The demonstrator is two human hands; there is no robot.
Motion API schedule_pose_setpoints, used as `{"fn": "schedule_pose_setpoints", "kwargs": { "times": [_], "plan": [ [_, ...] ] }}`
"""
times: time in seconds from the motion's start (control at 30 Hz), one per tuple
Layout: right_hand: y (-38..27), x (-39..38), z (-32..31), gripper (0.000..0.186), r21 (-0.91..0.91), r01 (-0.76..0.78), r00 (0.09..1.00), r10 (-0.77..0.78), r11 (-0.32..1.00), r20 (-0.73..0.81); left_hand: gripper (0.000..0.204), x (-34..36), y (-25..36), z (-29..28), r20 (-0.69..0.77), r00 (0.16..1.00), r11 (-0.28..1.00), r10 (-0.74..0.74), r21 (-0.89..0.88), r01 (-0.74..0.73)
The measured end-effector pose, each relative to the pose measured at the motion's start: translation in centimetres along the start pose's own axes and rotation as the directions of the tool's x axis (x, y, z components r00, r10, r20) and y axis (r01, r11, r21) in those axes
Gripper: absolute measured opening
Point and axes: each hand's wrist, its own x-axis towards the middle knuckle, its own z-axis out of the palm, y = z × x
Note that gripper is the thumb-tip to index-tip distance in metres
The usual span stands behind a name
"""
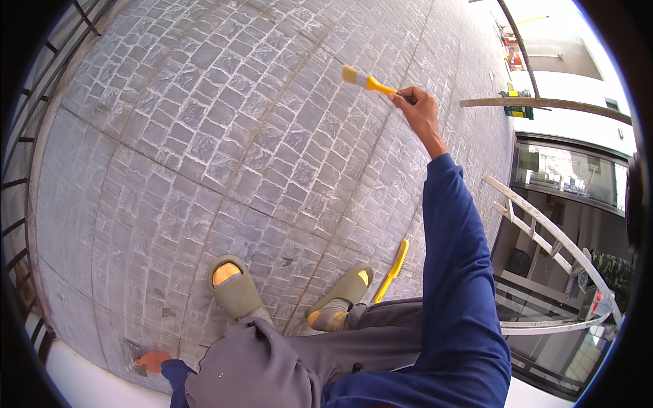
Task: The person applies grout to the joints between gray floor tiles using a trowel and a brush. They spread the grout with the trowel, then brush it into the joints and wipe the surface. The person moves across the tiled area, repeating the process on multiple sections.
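Note:
My right hand is raised at the upper right, closed round the yellow handle of a paintbrush with pale bristles pointing left. My left hand is low at the left, its bent fingers resting on a dark squarish patch of the paving, with nothing visible held in them. A long yellow-handled brush lies on the paving beside my right foot in an olive slide. My left slide is beside my bent knee.
Grey cobble-patterned paving spreads ahead. A dark railing borders the left. At the right are an aluminium ladder, a dark-framed glass front, a wooden pole and green and yellow items beside a white wall.

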Motion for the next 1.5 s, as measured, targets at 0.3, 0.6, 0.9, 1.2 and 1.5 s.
{"fn": "schedule_pose_setpoints", "kwargs": {
  "times": [0.3, 0.6, 0.9, 1.2, 1.5],
  "plan": [
    [-10.2, -8.6, 12.0, 0.024, 0.460, 0.395, 0.592, -0.603, 0.795, 0.535, 0.094, 0.0, 0.2, 0.1, -0.069, 0.997, 0.999, -0.041, 0.008, 0.041],
    [-0.1, 5.3, -0.6, 0.039, -0.027, -0.101, 0.901, 0.080, 0.994, -0.427, 0.093, -2.2, 1.2, -1.3, 0.001, 1.000, 0.999, 0.012, 0.035, -0.012],
    [2.2, -2.9, 5.0, 0.028, 0.262, 0.094, 0.802, -0.229, 0.960, 0.552, 0.094, -0.5, 1.5, 0.9, -0.187, 0.978, 0.996, -0.091, -0.027, 0.088],
    [11.7, 1.1, -5.2, 0.024, -0.447, -0.015, 0.917, -0.166, 0.894, -0.363, 0.080, 0.0, 1.5, 2.1, -0.194, 0.980, 0.994, -0.053, -0.100, 0.034],
    [3.7, -0.9, -0.3, 0.024, 0.443, -0.049, 0.836, -0.206, 0.895, 0.509, 0.075, -6.2, 8.1, 1.3, -0.061, 0.988, 0.979, 0.138, -0.143, -0.146]
  ]
}}
